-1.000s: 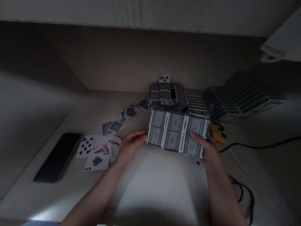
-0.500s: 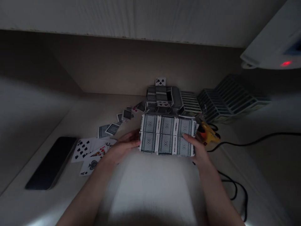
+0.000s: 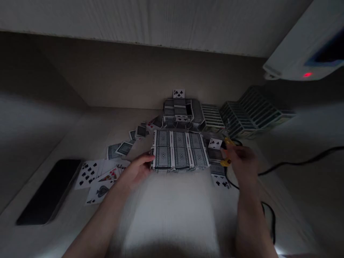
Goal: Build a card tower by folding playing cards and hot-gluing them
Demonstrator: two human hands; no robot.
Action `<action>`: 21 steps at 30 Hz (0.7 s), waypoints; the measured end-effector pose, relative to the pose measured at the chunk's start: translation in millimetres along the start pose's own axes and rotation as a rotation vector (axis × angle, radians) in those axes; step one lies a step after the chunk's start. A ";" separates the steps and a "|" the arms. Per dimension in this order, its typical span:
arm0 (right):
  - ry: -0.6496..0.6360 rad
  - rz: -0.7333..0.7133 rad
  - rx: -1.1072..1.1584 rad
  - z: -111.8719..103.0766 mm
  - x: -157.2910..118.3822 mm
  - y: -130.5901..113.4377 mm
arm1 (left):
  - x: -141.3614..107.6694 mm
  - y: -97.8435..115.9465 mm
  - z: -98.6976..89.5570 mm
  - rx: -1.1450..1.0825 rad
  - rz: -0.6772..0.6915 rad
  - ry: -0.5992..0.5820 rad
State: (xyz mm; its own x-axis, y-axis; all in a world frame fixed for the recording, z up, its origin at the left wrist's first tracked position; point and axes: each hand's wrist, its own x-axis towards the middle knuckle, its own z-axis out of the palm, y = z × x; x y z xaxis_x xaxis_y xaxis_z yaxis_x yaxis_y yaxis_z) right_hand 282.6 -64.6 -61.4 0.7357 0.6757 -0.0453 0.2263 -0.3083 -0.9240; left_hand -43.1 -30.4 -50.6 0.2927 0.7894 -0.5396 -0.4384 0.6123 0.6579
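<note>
A box-like block built of playing cards (image 3: 180, 150), with patterned backs outward, sits in the middle of the desk. My left hand (image 3: 138, 170) grips its left end, thumb on the near corner. Right of the block, my right hand (image 3: 244, 163) is closed round a yellow glue gun (image 3: 228, 154), whose black cord trails beneath. My fingers cover much of the gun. Between block and gun lie a few cards, one a club card (image 3: 220, 181). Behind the block stands a car-like card model (image 3: 180, 109) with an eight of clubs (image 3: 178, 93) upright on it.
At left lie a black phone (image 3: 49, 191) and loose face-up cards (image 3: 99, 191); face-down cards (image 3: 125, 148) trail behind them. Ridged structures of folded cards (image 3: 258, 111) stand at back right. A white device (image 3: 298, 53) with a red light overhangs the right side.
My right hand has left the block and moved right onto the glue gun. The block has shifted slightly left and lower, still in my left hand. Cards right of it are now uncovered.
</note>
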 end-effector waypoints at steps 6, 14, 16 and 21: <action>-0.244 0.187 -0.470 -37.2 21.3 6.6 | 1.9 2.4 -4.0 -0.025 -0.031 -0.040; -0.353 0.161 -0.502 -23.6 20.7 21.1 | 3.0 3.0 -9.0 0.021 -0.030 -0.102; -0.317 0.126 -0.511 -25.6 20.0 21.0 | 3.3 2.7 -10.0 0.038 -0.023 -0.104; -0.104 -0.059 -0.533 -18.8 14.4 13.2 | 4.7 -0.1 -13.6 0.103 0.006 -0.099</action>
State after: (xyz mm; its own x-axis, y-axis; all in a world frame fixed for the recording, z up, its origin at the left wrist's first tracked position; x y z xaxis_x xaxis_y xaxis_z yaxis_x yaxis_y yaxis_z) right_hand 308.1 -71.5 -67.1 0.6507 0.7568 -0.0615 0.5775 -0.5459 -0.6071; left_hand -53.3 -27.4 -60.3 0.3753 0.7903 -0.4843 -0.3525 0.6049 0.7140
